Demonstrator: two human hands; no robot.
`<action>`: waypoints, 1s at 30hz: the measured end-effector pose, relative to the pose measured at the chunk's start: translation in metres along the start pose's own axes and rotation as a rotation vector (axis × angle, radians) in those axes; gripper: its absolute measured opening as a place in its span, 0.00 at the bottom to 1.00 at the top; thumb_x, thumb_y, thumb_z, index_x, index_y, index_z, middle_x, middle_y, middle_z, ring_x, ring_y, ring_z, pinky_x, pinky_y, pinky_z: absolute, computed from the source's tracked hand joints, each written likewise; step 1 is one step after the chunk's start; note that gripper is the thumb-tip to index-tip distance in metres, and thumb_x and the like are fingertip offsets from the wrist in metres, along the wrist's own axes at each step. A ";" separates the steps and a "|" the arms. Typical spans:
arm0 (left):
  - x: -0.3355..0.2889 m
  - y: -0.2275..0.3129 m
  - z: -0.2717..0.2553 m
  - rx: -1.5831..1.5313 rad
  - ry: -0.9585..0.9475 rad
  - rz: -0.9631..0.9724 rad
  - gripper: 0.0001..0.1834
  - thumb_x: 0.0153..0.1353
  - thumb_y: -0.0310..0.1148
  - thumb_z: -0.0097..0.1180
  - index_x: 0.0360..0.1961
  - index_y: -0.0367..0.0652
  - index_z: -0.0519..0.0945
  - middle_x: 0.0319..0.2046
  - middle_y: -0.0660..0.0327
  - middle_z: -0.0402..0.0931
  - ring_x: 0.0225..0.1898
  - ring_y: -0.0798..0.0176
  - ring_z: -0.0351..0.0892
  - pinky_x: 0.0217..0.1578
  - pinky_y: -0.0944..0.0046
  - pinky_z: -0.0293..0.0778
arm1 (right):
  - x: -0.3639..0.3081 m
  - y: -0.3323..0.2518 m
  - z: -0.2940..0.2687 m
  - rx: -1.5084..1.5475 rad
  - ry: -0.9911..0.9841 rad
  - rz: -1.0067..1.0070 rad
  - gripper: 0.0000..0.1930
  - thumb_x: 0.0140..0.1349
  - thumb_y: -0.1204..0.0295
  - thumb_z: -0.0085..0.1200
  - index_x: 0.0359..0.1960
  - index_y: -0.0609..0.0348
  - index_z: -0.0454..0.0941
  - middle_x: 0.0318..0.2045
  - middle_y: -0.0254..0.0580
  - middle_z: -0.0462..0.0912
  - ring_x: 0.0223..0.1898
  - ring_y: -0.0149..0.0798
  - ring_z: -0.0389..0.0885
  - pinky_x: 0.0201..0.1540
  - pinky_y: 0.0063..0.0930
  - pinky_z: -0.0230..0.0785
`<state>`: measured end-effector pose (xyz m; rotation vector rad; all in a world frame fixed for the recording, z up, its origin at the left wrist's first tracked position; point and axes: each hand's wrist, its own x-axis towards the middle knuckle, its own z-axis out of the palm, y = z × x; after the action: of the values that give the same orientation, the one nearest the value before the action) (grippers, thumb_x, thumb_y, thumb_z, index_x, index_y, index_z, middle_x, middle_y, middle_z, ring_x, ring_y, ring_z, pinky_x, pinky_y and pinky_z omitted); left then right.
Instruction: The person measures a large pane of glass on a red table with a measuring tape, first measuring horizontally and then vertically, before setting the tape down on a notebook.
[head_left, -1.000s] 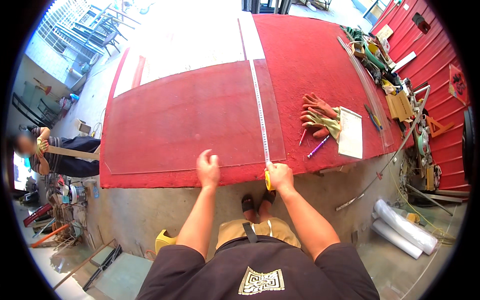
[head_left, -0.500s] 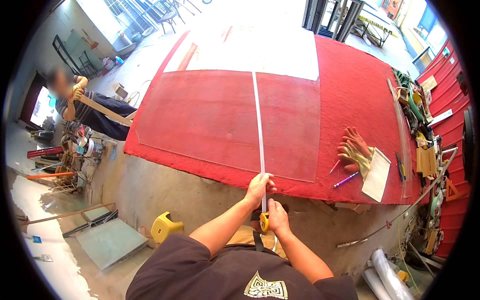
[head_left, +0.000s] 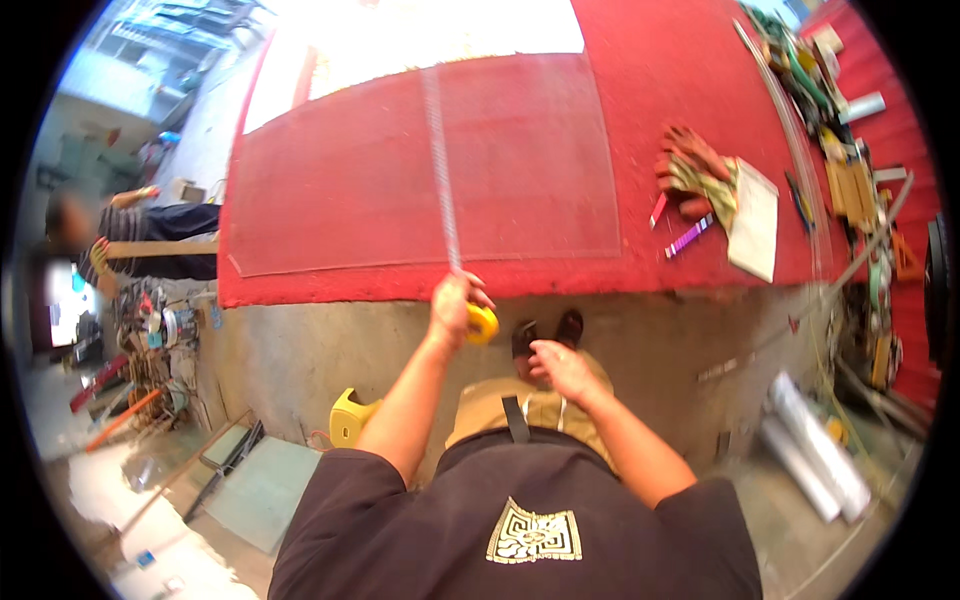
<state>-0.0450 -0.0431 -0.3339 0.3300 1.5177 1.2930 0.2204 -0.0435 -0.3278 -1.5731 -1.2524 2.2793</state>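
Note:
My left hand (head_left: 460, 308) is closed around a tape measure (head_left: 483, 324) with a yellow case, just off the table's near edge. Its pale blade (head_left: 440, 165) runs out across a clear glass sheet (head_left: 530, 170) lying on the red-covered table (head_left: 650, 70). My right hand (head_left: 565, 368) is apart from the tape, in front of my body above my trousers. It holds nothing, and its slightly blurred fingers point left. A white sheet (head_left: 450, 30) lies beyond the near glass.
Work gloves (head_left: 692, 165), a notepad (head_left: 752, 222), a purple marker (head_left: 690, 236) and pliers (head_left: 800, 203) lie at the table's right. A yellow stool (head_left: 352, 418) stands at lower left near leaning glass panes (head_left: 260, 490). Another person (head_left: 150, 225) holds a wooden board (head_left: 160, 249) at far left.
My right hand has let go of the tape measure case and drawn away. The case is now in my left hand, farther left. The view has tilted down.

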 end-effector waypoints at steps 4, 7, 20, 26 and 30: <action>0.036 0.015 -0.033 0.063 0.123 0.080 0.15 0.78 0.44 0.48 0.42 0.45 0.77 0.27 0.59 0.80 0.28 0.61 0.84 0.26 0.58 0.78 | -0.018 0.058 -0.069 -0.463 0.413 0.074 0.24 0.71 0.49 0.52 0.53 0.56 0.83 0.44 0.50 0.89 0.48 0.46 0.87 0.53 0.41 0.77; 0.053 0.019 -0.045 0.096 0.171 0.093 0.20 0.81 0.46 0.43 0.40 0.42 0.76 0.26 0.60 0.78 0.25 0.63 0.82 0.27 0.62 0.78 | -0.036 0.096 -0.106 -0.636 0.494 0.311 0.31 0.68 0.42 0.51 0.59 0.55 0.81 0.56 0.57 0.83 0.61 0.57 0.79 0.63 0.49 0.71; 0.056 0.010 -0.054 0.050 0.207 0.124 0.23 0.81 0.50 0.42 0.39 0.41 0.77 0.25 0.60 0.77 0.23 0.62 0.82 0.27 0.64 0.78 | -0.064 0.140 -0.065 -0.918 0.261 -0.165 0.14 0.62 0.57 0.61 0.44 0.50 0.88 0.46 0.49 0.86 0.48 0.54 0.83 0.54 0.48 0.76; 0.054 0.010 -0.052 0.051 0.203 0.149 0.24 0.81 0.50 0.41 0.38 0.40 0.76 0.25 0.60 0.77 0.23 0.62 0.82 0.26 0.65 0.77 | -0.090 0.097 -0.072 -0.851 -0.057 0.045 0.13 0.64 0.59 0.62 0.42 0.52 0.87 0.39 0.44 0.89 0.44 0.50 0.86 0.49 0.45 0.76; 0.055 0.006 -0.055 0.037 0.191 0.175 0.24 0.81 0.50 0.41 0.38 0.40 0.76 0.25 0.60 0.77 0.23 0.62 0.81 0.26 0.65 0.77 | -0.118 0.081 -0.083 -0.722 -0.162 0.104 0.15 0.66 0.57 0.62 0.46 0.52 0.86 0.40 0.43 0.89 0.44 0.45 0.88 0.49 0.41 0.76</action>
<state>-0.1141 -0.0292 -0.3661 0.3786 1.7051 1.4685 0.3709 -0.1088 -0.3065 -1.6733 -2.2712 2.1638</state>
